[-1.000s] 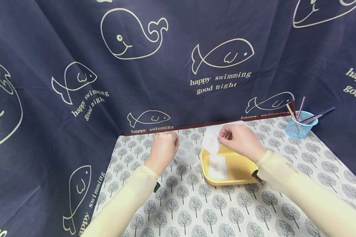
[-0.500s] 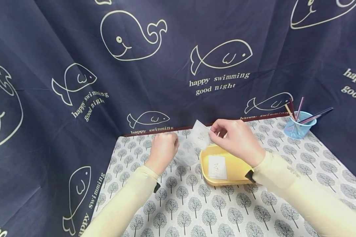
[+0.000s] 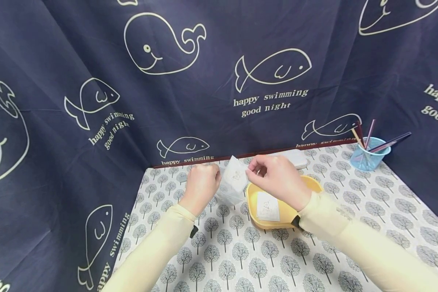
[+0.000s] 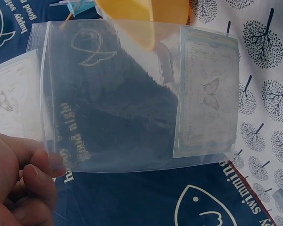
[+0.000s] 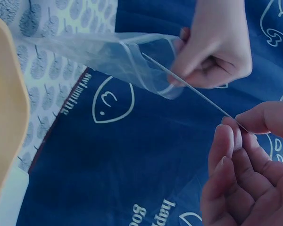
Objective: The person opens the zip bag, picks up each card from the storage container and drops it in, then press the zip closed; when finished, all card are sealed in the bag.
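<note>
A clear zip bag (image 4: 127,108) hangs from my left hand (image 3: 201,184), whose thumb and fingers pinch it at its mouth. A pale card (image 4: 207,94) with a butterfly print lies at the bag's far end. My right hand (image 3: 275,178) pinches a similar butterfly card (image 3: 236,174) by one edge. In the right wrist view this card appears edge-on, its leading end between the parted sides of the bag's mouth, close by the left fingertips. Under my right forearm stands a yellow tray (image 3: 315,183) with further printed cards (image 3: 268,207) inside.
A light blue mesh pen holder (image 3: 368,156) with several pencils stands at the back right. Behind the tray lies a white flat case (image 3: 298,158). A small grey piece (image 3: 183,178) lies left of my left hand. A dark blue curtain (image 3: 219,101) closes the back.
My right hand has lifted the card from over the tray and carried it left to the bag's mouth, baring the white case behind. The left hand stays in place with the bag.
</note>
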The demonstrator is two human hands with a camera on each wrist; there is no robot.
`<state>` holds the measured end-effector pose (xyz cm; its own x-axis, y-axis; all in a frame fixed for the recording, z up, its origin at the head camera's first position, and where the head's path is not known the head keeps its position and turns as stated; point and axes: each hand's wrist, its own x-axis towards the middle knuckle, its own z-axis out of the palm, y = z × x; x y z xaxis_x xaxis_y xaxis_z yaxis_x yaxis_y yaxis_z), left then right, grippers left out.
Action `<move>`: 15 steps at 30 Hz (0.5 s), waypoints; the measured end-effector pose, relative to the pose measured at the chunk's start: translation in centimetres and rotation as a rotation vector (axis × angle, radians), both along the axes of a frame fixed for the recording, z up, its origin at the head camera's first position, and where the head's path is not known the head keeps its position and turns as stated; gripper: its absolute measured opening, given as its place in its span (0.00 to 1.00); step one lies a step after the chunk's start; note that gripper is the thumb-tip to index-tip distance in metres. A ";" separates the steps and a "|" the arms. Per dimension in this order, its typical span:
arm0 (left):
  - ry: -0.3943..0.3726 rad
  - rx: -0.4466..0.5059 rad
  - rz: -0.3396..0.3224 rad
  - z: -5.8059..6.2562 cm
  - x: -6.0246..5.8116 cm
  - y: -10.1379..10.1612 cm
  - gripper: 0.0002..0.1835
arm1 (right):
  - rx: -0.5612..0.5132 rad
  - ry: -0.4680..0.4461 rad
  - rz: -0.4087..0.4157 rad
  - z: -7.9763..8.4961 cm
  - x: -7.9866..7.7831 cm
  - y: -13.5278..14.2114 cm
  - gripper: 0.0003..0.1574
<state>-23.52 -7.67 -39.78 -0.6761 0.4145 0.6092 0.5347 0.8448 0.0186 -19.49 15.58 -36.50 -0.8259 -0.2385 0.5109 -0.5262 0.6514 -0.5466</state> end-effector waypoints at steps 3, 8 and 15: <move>-0.010 0.002 0.002 -0.1 0.0 0.0 0.07 | 0.019 -0.029 -0.008 -0.7 0.0 -0.5 0.06; -0.016 0.009 0.006 -0.1 0.0 0.0 0.06 | 0.075 -0.044 -0.029 -1.8 -0.1 -1.3 0.04; -0.034 0.016 0.006 0.0 0.0 0.0 0.05 | 0.130 -0.051 0.007 -2.9 -0.4 -2.0 0.05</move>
<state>-23.53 -7.71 -39.77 -0.6985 0.4012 0.5925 0.5287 0.8473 0.0496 -19.91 13.54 -39.41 -0.8482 -0.3059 0.4325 -0.5046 0.7152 -0.4836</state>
